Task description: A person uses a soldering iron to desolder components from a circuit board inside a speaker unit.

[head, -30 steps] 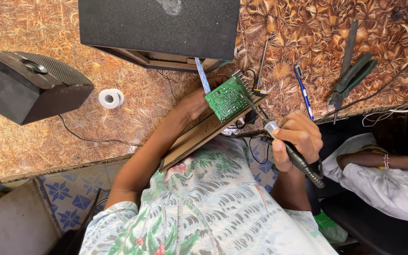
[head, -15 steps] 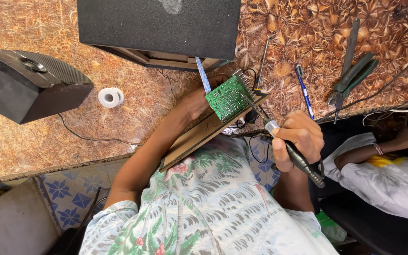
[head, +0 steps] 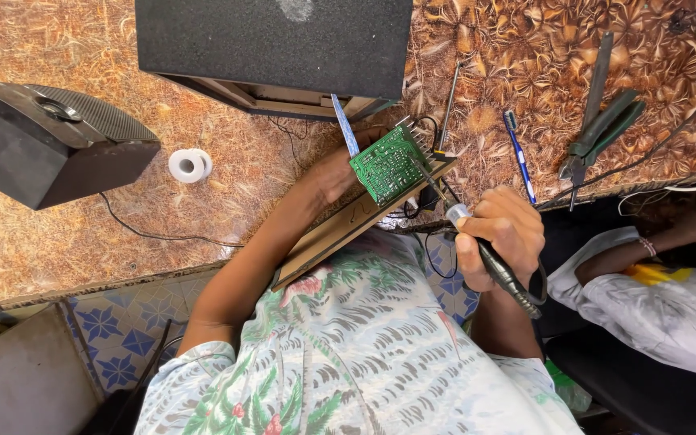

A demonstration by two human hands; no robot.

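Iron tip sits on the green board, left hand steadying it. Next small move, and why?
Probably hold the soldering iron tip steady: the right hand has it on the green circuit board, which the left hand braces on the wooden panel.

Patterned table (head: 82,234) with speakers (head: 42,141), pliers (head: 602,133)

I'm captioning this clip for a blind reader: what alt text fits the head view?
Seen from above, a person's right hand holds a soldering iron to a green circuit board steadied by the left hand. Around them on a brown patterned table lie pliers, a white tape roll and black speaker boxes.
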